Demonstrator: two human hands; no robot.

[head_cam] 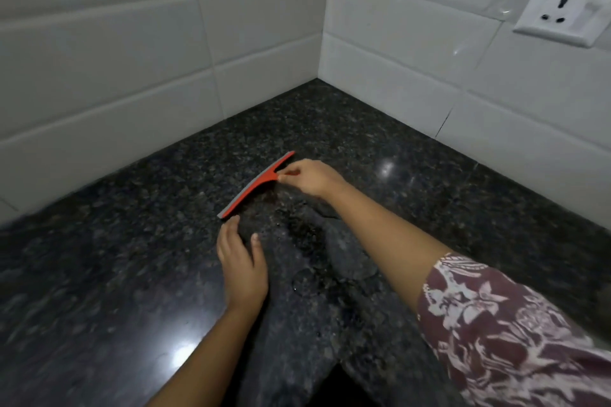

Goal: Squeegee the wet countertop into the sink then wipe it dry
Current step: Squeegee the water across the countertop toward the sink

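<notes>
Granite surface (429, 182) fills most of the shot, dark and speckled, running into a corner of white tiled walls (115, 59), with a socket (562, 10) up on the right one. No sink in view, so I can't tell which way the water has to go. There's a wet patch (304, 235) with some beading between the two arms, just in front of the blade.

Right hand (314, 178) is reaching out, and its fingers (291, 172) are pinched narrow on the stubby handle of the red squeegee (256, 187). The squeegee sits on the surface, blade angled across, near the corner. Left hand (243, 261) is flat-ish and relaxed with fingers loosely spread, holding nothing, fingertips just beside the near end of the blade.

Looks to me like the squeegee step, about at the start of a stroke. Next move probably wants a firmer grip, blade pressed flat, then one steady pull through that wet patch toward wherever the sink is. Drying cloth isn't visible yet.
</notes>
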